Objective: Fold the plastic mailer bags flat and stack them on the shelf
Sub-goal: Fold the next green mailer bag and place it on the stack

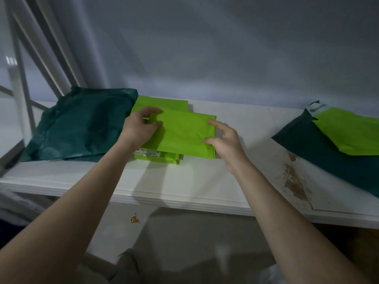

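A folded lime-green mailer bag lies on top of a small stack of folded green bags on the white shelf. My left hand grips the top bag's left edge, thumb and fingers curled round it. My right hand touches its right edge, with the thumb on the bag's top and the fingers spread beside it. Another flat green bag lies behind the stack.
A crumpled dark green mailer lies on the shelf to the left. At the right, a lime-green bag rests on a dark green one. The shelf surface shows brown stains. A wall stands behind; a white frame stands at the far left.
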Demonstrator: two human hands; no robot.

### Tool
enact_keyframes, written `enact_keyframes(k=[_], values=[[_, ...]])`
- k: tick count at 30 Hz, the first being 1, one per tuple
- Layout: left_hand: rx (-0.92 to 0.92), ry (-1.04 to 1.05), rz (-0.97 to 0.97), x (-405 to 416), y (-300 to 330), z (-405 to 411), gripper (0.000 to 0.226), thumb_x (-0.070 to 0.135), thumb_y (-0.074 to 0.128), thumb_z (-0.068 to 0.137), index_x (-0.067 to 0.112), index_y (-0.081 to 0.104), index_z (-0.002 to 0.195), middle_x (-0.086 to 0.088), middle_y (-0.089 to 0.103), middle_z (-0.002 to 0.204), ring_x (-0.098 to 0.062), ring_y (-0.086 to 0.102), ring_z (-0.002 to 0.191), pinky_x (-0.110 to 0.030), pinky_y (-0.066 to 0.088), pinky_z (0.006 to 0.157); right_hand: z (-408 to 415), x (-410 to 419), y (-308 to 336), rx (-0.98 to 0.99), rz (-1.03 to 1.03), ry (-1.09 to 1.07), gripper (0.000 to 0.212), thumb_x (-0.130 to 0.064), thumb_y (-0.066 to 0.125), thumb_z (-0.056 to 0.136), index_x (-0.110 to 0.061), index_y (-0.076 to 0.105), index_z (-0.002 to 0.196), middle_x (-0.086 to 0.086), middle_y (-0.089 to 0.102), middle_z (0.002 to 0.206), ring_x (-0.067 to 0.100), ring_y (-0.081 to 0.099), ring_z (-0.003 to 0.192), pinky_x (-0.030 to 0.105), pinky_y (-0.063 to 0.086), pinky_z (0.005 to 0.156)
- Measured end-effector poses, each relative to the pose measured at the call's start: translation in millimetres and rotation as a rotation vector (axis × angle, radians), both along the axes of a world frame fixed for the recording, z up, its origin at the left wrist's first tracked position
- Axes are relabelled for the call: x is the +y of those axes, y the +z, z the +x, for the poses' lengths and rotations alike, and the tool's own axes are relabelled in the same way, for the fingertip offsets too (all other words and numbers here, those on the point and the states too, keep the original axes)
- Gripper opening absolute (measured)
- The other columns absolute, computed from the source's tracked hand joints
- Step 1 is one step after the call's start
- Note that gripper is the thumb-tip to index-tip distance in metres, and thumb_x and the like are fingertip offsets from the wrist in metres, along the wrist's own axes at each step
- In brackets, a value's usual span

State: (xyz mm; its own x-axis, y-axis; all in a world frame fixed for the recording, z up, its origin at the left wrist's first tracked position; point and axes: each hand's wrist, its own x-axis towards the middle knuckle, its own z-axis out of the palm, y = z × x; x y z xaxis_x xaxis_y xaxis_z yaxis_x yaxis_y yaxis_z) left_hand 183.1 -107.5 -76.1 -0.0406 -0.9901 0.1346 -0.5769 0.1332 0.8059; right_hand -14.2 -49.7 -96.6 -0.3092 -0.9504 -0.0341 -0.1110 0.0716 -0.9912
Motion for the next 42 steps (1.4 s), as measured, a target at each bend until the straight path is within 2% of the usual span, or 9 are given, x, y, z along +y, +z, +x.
enact_keyframes(k=[2, 6, 10, 16, 20, 23, 28, 33, 42], values=[[-0.097, -0.019, -0.040, -0.2, 0.5, 12.9, 0.030, 0.024, 0.063, 0.087, 0.026, 0.064, 0.117, -0.003, 0.055, 0.105, -0.021, 0.053, 0.106, -0.023, 0.038, 0.083, 7.4, -3.1, -3.7, 0.085, -0.026, 0.016, 0.059, 0.009, 0.064, 0.077, -0.011, 0.053, 0.131, 0.001, 0.053, 0.120, 0.010, 0.052, 0.104, 0.025, 0.046, 0.091], [-0.278, -0.068, -0.082, -3.9, -1.8, 37.3, 0.031, 0.019, 0.054, 0.091, 0.027, 0.062, 0.121, -0.006, 0.060, 0.120, -0.028, 0.051, 0.110, -0.036, 0.043, 0.090, 23.3, -10.9, -14.1, 0.227, -0.067, 0.040, 0.059, 0.009, 0.067, 0.074, -0.004, 0.053, 0.130, 0.009, 0.051, 0.130, 0.012, 0.048, 0.117, 0.013, 0.034, 0.093], [-0.426, -0.115, -0.172, -12.7, -12.8, 58.2, 0.038, 0.008, 0.049, 0.090, 0.023, 0.062, 0.122, -0.007, 0.063, 0.115, -0.035, 0.052, 0.108, -0.043, 0.042, 0.094, 39.7, -20.2, -22.7, 0.228, -0.056, 0.091, 0.063, 0.006, 0.070, 0.073, -0.001, 0.049, 0.132, 0.011, 0.047, 0.133, 0.022, 0.047, 0.125, 0.029, 0.034, 0.108], [-0.717, -0.042, -0.190, -18.0, -22.2, 67.9, 0.044, 0.018, 0.039, 0.096, 0.027, 0.044, 0.139, -0.004, 0.040, 0.145, -0.028, 0.027, 0.137, -0.048, 0.010, 0.116, 58.2, -32.1, -31.8, 0.308, -0.065, 0.135, 0.069, 0.004, 0.071, 0.073, 0.004, 0.042, 0.136, 0.014, 0.042, 0.134, 0.024, 0.041, 0.129, 0.031, 0.030, 0.111], [-0.728, -0.037, -0.145, -16.2, -26.2, 65.8, 0.047, 0.035, 0.035, 0.098, 0.028, 0.033, 0.144, -0.002, 0.027, 0.152, -0.026, 0.018, 0.141, -0.050, 0.006, 0.116, 63.2, -36.4, -34.9, 0.461, -0.048, 0.148, 0.069, -0.009, 0.073, 0.077, 0.001, 0.041, 0.138, 0.013, 0.042, 0.135, 0.024, 0.039, 0.129, 0.016, 0.023, 0.105], [-0.763, -0.065, -0.078, -16.1, -33.1, 62.3, 0.054, 0.047, 0.029, 0.097, 0.031, 0.020, 0.148, 0.003, 0.014, 0.157, -0.023, 0.011, 0.144, -0.050, 0.003, 0.116, 67.4, -36.1, -34.6, 0.700, -0.005, 0.134, 0.070, -0.030, 0.067, 0.083, -0.006, 0.037, 0.142, 0.010, 0.038, 0.136, 0.030, 0.035, 0.127, 0.034, 0.028, 0.108], [-0.787, -0.044, -0.036, -15.4, -39.6, 59.7, 0.054, 0.046, 0.023, 0.098, 0.030, 0.014, 0.149, 0.003, 0.007, 0.159, -0.023, 0.008, 0.145, -0.049, 0.002, 0.116, 76.3, -26.0, -35.5, 1.093, 0.005, 0.074, 0.071, -0.050, 0.049, 0.089, -0.008, 0.031, 0.143, 0.010, 0.026, 0.146, 0.029, 0.023, 0.132, 0.043, 0.031, 0.101], [-0.844, -0.068, -0.168, -12.9, -30.0, 45.3, 0.057, 0.035, 0.030, 0.098, 0.021, 0.012, 0.150, -0.003, 0.007, 0.159, -0.021, 0.006, 0.146, -0.041, 0.005, 0.118, 84.0, -27.2, -37.5, 1.141, -0.120, 0.173, 0.063, -0.044, 0.040, 0.095, -0.014, 0.022, 0.148, 0.003, 0.009, 0.159, 0.022, 0.008, 0.146, 0.049, 0.013, 0.114], [-0.977, -0.235, 0.036, -10.8, -58.0, 35.5, 0.062, 0.044, 0.002, 0.096, 0.015, -0.001, 0.151, -0.011, -0.005, 0.158, -0.026, -0.005, 0.146, -0.041, 0.002, 0.118, 89.5, -27.4, -48.1, 1.126, 0.030, 0.306, 0.059, -0.047, 0.019, 0.099, -0.018, 0.012, 0.150, -0.001, 0.007, 0.159, 0.017, 0.002, 0.146, 0.052, 0.004, 0.115]])
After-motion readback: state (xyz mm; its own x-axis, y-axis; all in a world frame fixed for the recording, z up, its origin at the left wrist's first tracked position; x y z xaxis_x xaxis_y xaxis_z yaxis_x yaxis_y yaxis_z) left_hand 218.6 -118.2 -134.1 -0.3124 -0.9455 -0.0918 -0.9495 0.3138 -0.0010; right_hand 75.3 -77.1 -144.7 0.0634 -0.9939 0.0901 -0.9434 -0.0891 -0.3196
